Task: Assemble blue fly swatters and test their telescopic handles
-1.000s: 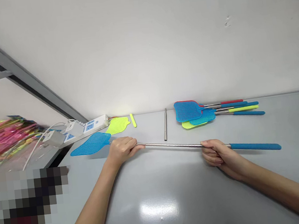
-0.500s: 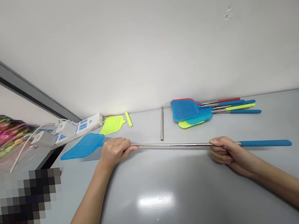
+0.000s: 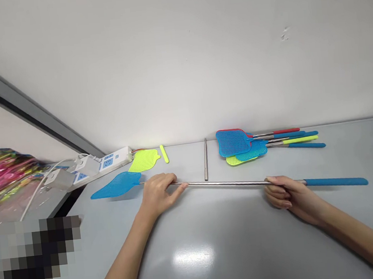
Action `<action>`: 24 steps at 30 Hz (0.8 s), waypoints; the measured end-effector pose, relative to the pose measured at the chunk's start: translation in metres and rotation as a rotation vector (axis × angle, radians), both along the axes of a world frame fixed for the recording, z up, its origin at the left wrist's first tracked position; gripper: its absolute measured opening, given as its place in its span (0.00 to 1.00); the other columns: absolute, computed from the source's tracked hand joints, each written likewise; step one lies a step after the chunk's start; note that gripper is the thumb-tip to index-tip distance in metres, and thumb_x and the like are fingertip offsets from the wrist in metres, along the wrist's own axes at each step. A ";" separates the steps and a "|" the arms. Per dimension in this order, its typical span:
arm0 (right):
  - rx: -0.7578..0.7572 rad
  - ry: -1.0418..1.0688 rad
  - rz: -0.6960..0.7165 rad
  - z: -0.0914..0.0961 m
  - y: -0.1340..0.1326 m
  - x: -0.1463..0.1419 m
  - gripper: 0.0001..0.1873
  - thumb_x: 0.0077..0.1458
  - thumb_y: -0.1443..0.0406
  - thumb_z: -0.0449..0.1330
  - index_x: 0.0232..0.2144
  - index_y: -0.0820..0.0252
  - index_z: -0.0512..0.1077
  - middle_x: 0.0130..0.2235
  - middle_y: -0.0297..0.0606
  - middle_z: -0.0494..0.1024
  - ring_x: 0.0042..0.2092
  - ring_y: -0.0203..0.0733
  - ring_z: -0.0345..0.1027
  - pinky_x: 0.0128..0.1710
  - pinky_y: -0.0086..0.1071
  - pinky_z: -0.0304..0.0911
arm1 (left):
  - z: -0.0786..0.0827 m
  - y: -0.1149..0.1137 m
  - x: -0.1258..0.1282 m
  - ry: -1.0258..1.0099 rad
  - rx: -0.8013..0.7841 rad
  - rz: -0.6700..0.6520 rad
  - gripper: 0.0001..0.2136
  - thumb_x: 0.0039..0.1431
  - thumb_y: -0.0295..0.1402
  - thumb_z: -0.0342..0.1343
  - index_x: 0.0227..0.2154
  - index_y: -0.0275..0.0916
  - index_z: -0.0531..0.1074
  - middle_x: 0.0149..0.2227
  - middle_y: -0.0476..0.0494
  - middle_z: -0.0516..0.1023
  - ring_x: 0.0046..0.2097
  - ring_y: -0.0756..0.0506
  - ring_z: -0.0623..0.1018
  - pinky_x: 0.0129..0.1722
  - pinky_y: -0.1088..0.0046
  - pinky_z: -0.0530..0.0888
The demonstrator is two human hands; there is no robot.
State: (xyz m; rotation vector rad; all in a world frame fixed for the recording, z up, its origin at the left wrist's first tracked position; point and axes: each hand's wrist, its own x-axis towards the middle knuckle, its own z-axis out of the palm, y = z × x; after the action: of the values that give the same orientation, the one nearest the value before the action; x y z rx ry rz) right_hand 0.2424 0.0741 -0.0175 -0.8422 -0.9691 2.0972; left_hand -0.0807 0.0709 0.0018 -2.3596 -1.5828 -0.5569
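Note:
I hold a long fly swatter with a metal telescopic rod level just above the grey table. My left hand is closed around the rod next to the blue mesh head. My right hand grips the rod's other end, just before the blue foam handle, which sticks out to the right.
A pile of finished swatters with blue, red and yellow handles lies at the back. A loose metal rod, a yellow mesh head and a yellow handle piece lie near the wall. A power strip and pink packets sit at left.
The rod was drawn out longer between my hands during the first half second. Since then the left hand and blue head have shifted right, and the hands stay closed on the rod.

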 end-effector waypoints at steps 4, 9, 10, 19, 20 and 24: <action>0.000 -0.015 0.050 0.001 -0.006 -0.009 0.20 0.55 0.62 0.45 0.14 0.60 0.48 0.16 0.26 0.44 0.17 0.28 0.40 0.19 0.30 0.34 | -0.004 -0.010 0.041 -0.036 -0.042 -0.126 0.12 0.52 0.41 0.48 0.21 0.38 0.65 0.19 0.51 0.68 0.23 0.52 0.67 0.25 0.76 0.59; 0.013 0.008 0.116 0.000 -0.018 -0.023 0.20 0.55 0.61 0.45 0.14 0.61 0.52 0.16 0.26 0.47 0.17 0.28 0.42 0.18 0.28 0.37 | -0.009 -0.026 0.087 0.014 -0.019 -0.225 0.13 0.55 0.38 0.45 0.19 0.38 0.62 0.19 0.51 0.67 0.22 0.52 0.65 0.22 0.76 0.57; 0.019 0.012 0.125 -0.001 -0.020 -0.025 0.20 0.55 0.60 0.45 0.14 0.61 0.52 0.16 0.27 0.48 0.17 0.28 0.42 0.18 0.28 0.37 | -0.009 -0.028 0.091 0.016 -0.003 -0.235 0.13 0.55 0.38 0.45 0.19 0.38 0.62 0.18 0.52 0.67 0.21 0.53 0.65 0.22 0.76 0.57; -0.011 -0.050 0.050 0.003 -0.025 -0.031 0.20 0.52 0.61 0.50 0.15 0.59 0.46 0.18 0.25 0.42 0.18 0.27 0.35 0.17 0.27 0.34 | 0.005 -0.017 0.077 0.143 0.216 -0.335 0.16 0.53 0.41 0.48 0.16 0.38 0.59 0.14 0.54 0.62 0.18 0.54 0.63 0.20 0.75 0.56; 0.001 -0.052 0.053 0.003 -0.026 -0.031 0.20 0.52 0.60 0.50 0.15 0.59 0.46 0.18 0.25 0.42 0.18 0.27 0.35 0.17 0.27 0.33 | 0.006 -0.016 0.075 0.157 0.229 -0.351 0.16 0.52 0.42 0.48 0.16 0.38 0.59 0.14 0.54 0.62 0.18 0.54 0.63 0.20 0.75 0.56; 0.060 -0.054 0.071 0.000 -0.027 -0.032 0.20 0.51 0.59 0.50 0.14 0.59 0.47 0.17 0.25 0.43 0.18 0.27 0.34 0.16 0.27 0.32 | 0.009 -0.014 0.066 0.188 0.239 -0.379 0.16 0.52 0.42 0.48 0.16 0.38 0.59 0.14 0.54 0.62 0.18 0.54 0.62 0.20 0.75 0.57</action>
State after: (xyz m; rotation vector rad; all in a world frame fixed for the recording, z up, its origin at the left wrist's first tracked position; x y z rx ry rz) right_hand 0.2105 0.0471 -0.0179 -0.8488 -1.1004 2.1035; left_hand -0.0142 0.0564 0.0110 -2.4493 -0.9373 -0.5434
